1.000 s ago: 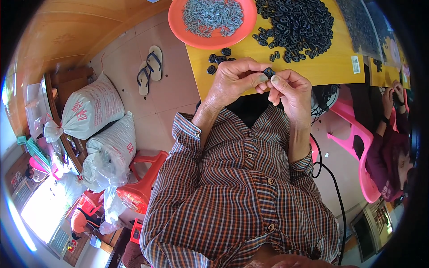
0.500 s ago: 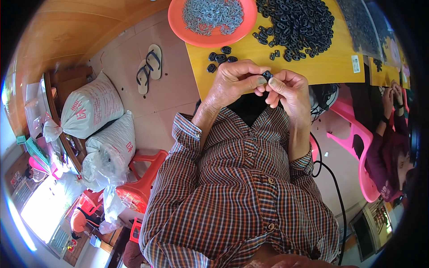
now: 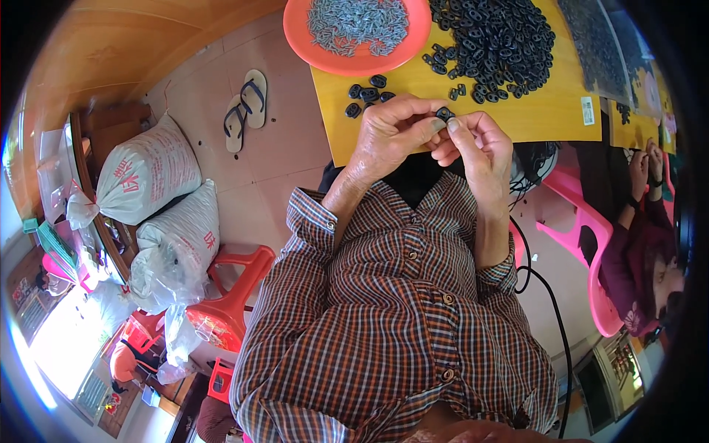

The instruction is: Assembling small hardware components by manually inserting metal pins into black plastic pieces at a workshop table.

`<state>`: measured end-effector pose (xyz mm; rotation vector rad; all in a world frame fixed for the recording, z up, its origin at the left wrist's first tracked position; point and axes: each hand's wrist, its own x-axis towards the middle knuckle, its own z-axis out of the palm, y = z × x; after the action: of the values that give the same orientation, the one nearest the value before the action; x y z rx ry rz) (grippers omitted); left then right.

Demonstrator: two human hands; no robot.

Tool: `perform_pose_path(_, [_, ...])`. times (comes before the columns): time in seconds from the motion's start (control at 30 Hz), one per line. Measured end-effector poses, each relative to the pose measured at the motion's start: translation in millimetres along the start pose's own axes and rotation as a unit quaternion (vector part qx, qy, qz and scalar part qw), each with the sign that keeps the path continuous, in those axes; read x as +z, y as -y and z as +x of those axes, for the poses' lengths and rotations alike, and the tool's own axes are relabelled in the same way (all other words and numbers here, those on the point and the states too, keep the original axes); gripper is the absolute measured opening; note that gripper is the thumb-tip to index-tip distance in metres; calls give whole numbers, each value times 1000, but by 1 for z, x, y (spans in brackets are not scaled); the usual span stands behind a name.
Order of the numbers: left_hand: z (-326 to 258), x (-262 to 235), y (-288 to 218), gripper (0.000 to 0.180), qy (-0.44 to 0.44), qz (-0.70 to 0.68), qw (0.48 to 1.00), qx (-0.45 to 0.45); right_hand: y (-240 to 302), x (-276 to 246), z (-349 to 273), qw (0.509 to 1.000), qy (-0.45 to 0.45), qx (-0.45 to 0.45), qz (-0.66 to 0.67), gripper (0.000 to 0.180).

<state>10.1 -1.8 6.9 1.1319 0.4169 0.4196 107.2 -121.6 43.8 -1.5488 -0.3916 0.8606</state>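
A small black plastic piece with holes (image 3: 444,114) is pinched between both hands just over the table's near edge. My left hand (image 3: 395,133) grips it from the left with thumb and forefinger. From the right, my right hand (image 3: 480,148) closes thumb and fingertips on it; whether a screw is also between them cannot be made out. Several similar black pieces (image 3: 367,94) lie on the table just beyond my left hand. A large heap of black pieces (image 3: 495,44) spreads farther back, beside a red-orange plate (image 3: 295,44) holding many small grey screws (image 3: 358,26).
The yellow table (image 3: 546,125) ends just in front of me. Clear plastic bags of dark pieces (image 3: 594,44) lie at its right. A pink chair (image 3: 591,221) and another person (image 3: 635,244) are to the right. White sacks (image 3: 151,173), a red stool (image 3: 236,284) and sandals (image 3: 247,111) are at left.
Both hands stay on the black piece and it has risen slightly toward the table, its holed face showing more. My right thumb has shifted up against it. The whole view has shifted slightly.
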Motion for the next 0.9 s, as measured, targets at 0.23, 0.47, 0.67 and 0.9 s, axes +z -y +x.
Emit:
perform_pose_path(0.23, [-5,4,2,18,-38,-3,999,-14,-7,3,-1,999,7,-46,-21,14])
perform_pose_path(0.47, [-4,4,3,17,-19,-179,983,-48,0,12,-5,999,-17,-37,37,14])
perform_pose_path(0.67, [-6,0,9,20,-2,-181,983,-36,6,15,-6,998,-26,-41,26,14])
perform_pose_path(0.9, [-7,-4,18,25,5,-175,984,-29,6,17,-7,998,-37,-55,-13,15])
